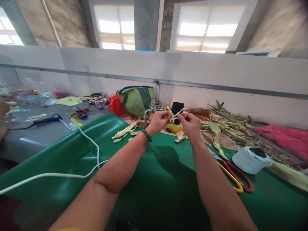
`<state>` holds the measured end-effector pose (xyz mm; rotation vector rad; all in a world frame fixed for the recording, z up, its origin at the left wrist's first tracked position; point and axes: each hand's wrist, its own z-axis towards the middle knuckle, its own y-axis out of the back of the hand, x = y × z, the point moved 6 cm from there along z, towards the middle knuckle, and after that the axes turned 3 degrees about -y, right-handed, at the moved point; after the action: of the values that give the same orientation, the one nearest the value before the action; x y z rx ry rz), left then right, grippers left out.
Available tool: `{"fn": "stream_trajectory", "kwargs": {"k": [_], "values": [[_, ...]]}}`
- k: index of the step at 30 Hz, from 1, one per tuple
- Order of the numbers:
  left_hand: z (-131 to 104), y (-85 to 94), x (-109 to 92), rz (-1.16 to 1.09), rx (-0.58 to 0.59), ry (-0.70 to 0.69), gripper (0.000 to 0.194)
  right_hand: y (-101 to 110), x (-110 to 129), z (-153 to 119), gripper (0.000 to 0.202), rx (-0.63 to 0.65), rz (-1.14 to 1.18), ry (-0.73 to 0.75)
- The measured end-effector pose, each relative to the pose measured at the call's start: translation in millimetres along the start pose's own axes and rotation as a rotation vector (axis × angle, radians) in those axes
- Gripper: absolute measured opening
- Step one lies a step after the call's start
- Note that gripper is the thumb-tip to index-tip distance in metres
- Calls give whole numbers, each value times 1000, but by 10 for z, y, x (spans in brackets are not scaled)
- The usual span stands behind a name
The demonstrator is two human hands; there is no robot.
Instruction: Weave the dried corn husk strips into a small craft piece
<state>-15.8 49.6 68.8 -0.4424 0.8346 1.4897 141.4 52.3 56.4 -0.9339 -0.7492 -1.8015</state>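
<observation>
Both hands are raised over the far part of the green mat (141, 192). My left hand (159, 121), with a dark bead bracelet at the wrist, pinches a small piece of pale husk strips (172, 117). On the other side of this piece, my right hand (190, 124) has thumb and finger closed on one of its strips. The strips cross and stick out between the two hands. Behind them stand a dark phone (177, 107) and a glass mug (156, 106). A yellow object (174, 128) lies just below the strips.
Red and yellow scissors (234, 176) and a white string roll (251, 159) lie right. Dried husks (228, 122) pile behind them. Loose husks (125, 129) lie left, near a green bag (137, 99). A white cable (48, 175) crosses the mat. A person's hand (3, 118) shows far left.
</observation>
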Motion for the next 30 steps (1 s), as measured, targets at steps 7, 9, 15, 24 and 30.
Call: {"fn": "stream_trajectory", "kwargs": {"k": [7, 9, 15, 24, 30], "values": [[-29, -66, -57, -11, 103, 31, 32, 78, 38, 51, 36, 79, 3, 91], [-34, -87, -36, -10, 136, 54, 33, 149, 207, 0, 30, -11, -121, 265], [-32, -94, 81, -107, 157, 158, 41, -1, 578, -292, 26, 96, -367, 652], [-50, -67, 49, -381, 154, 278, 48, -67, 330, -184, 23, 234, -56, 236], [-45, -42, -37, -395, 164, 233, 46, -67, 295, -123, 24, 322, -54, 214]]}}
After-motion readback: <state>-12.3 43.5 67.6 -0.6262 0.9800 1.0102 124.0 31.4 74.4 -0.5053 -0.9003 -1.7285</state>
